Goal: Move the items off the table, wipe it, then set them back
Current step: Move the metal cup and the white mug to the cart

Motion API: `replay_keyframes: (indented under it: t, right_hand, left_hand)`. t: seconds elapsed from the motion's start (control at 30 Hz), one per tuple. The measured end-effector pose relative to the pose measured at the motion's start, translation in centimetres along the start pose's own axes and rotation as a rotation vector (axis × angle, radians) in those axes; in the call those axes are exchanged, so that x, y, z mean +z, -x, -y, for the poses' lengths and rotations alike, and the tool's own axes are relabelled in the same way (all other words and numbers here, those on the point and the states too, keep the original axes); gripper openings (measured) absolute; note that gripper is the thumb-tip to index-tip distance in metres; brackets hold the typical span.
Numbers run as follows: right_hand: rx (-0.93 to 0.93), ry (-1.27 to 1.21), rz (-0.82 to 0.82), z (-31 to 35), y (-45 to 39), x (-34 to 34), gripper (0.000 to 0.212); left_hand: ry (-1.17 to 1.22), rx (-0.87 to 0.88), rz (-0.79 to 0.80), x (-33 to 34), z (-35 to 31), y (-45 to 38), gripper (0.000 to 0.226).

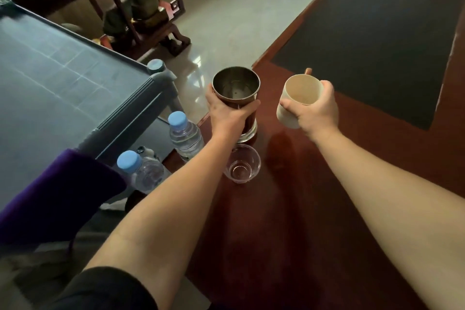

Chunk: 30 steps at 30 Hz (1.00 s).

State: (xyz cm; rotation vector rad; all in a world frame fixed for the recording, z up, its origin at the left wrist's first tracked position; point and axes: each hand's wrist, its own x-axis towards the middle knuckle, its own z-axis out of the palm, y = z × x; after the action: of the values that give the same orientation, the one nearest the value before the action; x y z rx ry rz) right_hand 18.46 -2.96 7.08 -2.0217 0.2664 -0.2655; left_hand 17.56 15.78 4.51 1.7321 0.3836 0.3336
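My left hand (227,113) grips a tall metal-rimmed cup (236,85) with a glass base, at the left corner of the dark red wooden table (314,196). My right hand (314,111) holds a cream mug (302,92) tilted above the table, its handle pointing away. A small clear plastic cup (241,163) stands on the table just below my left wrist. Two water bottles with blue caps, one (185,133) by the table's edge and one (141,171) nearer me, stand to the left, on a lower level beside the table.
A grey cart (63,70) with a flat top shelf stands left of the table. A purple cloth (55,196) hangs over its near edge. A black mat (377,45) covers the table's far right. A dark wooden shelf unit (141,15) stands beyond on the pale floor.
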Motion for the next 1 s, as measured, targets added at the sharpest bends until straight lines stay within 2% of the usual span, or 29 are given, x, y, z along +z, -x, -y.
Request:
replay_keyframes:
  t: [0.27,0.53,0.87,1.0]
  right_hand:
    - [0.008,0.032,0.043,-0.5,-3.0,4.0,0.073]
    - [0.002,0.057,0.102,-0.7,-6.4,7.6,0.083]
    - [0.037,0.063,0.137,-2.4,-6.9,9.9,0.081]
    - [0.051,0.046,0.175,-2.8,-6.8,9.7,0.097]
  left_hand:
    - [-0.029,-0.013,-0.013,0.0,2.0,0.5,0.114]
    - [-0.037,-0.023,-0.003,-0.2,2.3,0.6,0.111]
    - [-0.046,-0.038,-0.011,-0.2,2.2,0.6,0.113]
    - [-0.077,-0.038,-0.003,-0.4,2.2,0.9,0.117]
